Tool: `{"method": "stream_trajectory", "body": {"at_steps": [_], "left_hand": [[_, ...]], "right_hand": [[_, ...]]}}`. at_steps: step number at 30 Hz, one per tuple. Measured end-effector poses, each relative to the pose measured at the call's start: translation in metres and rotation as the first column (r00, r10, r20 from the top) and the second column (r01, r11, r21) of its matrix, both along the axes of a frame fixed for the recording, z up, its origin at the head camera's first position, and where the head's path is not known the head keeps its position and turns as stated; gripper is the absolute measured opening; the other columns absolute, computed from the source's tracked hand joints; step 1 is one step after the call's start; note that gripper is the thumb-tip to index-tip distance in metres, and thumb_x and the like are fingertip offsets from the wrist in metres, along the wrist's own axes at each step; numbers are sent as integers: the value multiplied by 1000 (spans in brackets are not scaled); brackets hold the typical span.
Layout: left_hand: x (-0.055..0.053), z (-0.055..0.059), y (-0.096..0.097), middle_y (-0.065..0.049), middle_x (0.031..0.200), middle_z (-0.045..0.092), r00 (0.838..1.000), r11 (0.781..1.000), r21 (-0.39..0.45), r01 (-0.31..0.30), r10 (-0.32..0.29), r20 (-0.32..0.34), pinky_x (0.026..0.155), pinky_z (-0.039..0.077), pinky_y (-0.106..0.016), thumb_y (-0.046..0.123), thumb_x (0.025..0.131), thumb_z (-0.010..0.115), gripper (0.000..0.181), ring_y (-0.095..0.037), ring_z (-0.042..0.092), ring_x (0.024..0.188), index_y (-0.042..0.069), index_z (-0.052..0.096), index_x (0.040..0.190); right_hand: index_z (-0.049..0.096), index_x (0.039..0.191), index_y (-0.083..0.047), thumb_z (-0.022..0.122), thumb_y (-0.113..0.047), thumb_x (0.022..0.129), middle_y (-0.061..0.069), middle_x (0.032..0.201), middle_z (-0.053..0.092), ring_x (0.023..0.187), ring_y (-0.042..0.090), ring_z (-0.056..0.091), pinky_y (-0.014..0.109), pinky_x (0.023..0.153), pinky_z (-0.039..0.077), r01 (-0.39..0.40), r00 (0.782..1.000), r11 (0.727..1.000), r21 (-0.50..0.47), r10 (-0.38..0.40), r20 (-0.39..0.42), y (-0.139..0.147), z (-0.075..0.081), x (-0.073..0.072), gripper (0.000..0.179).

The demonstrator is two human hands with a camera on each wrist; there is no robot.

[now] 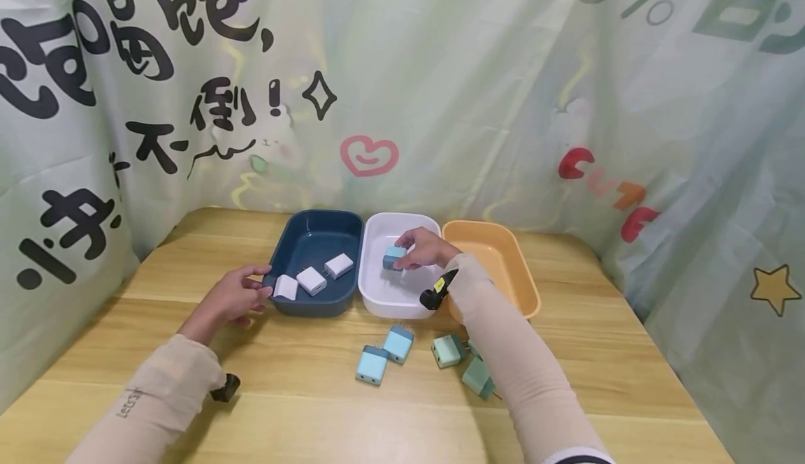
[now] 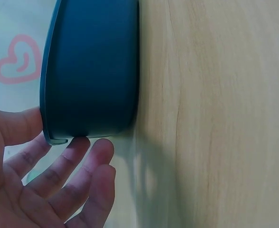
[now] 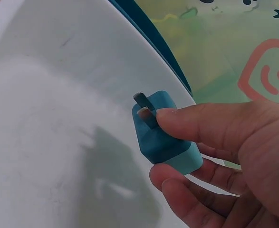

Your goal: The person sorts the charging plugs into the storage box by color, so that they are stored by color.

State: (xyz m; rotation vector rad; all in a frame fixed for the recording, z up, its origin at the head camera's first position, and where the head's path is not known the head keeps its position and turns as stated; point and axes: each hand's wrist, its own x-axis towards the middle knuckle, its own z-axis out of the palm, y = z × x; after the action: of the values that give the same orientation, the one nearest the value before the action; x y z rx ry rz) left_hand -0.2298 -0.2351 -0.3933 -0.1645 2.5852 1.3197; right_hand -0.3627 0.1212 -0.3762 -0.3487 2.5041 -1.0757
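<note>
Over the white bin [image 1: 395, 300], my right hand [image 1: 426, 249] pinches a blue charger plug [image 1: 394, 257] between thumb and fingers. In the right wrist view, two metal prongs stick out of this charger plug [image 3: 160, 130] beside the thumb. My left hand [image 1: 235, 296] holds the near left corner of a dark blue bin [image 1: 322, 307]. The left wrist view has its thumb [image 2: 23, 126] at the rim and fingertips against the outer wall. Inside the dark blue bin lie three white charger plugs [image 1: 311, 281].
An orange bin [image 1: 527, 289] stands right of the white one, partly hidden by my right sleeve. Two blue charger plugs [image 1: 372, 365] lie on the wooden table [image 1: 283, 394] in front. Several green charger plugs [image 1: 447, 351] lie near the right forearm. A printed curtain [image 1: 453, 87] hangs behind.
</note>
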Motion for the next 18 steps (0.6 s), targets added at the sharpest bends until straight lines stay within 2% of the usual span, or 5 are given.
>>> {"method": "stream_trajectory", "body": {"at_steps": [4, 12, 18], "left_hand": [[0, 0, 0, -33, 130, 47, 1000, 1000, 5, 1, -1, -1, 61, 54, -39, 17, 97, 58, 58, -34, 63, 94, 5, 34, 149], [1, 0, 1, -32, 127, 49, 1000, 1000, 8, 16, -16, -13, 61, 54, -40, 16, 97, 59, 58, -32, 63, 92, 4, 35, 148], [1, 0, -1, -33, 128, 48, 1000, 1000, 5, 14, -14, -15, 62, 54, -40, 17, 97, 59, 58, -32, 63, 92, 4, 34, 148]], "right_hand": [[61, 120, -1, 83, -12, 76, 13, 107, 56, 84, 21, 61, 26, 72, 54, 12, 1000, 1000, 2, -12, -12, 0, 0, 1, 50], [61, 118, 7, 76, -4, 81, 14, 103, 58, 72, 17, 63, 26, 68, 55, 14, 998, 996, -91, -19, -56, 2, -1, 4, 41], [61, 119, 5, 75, -7, 83, 12, 101, 59, 73, 18, 63, 27, 67, 55, -35, 995, 996, -85, 27, -91, 3, 4, 8, 40]]}}
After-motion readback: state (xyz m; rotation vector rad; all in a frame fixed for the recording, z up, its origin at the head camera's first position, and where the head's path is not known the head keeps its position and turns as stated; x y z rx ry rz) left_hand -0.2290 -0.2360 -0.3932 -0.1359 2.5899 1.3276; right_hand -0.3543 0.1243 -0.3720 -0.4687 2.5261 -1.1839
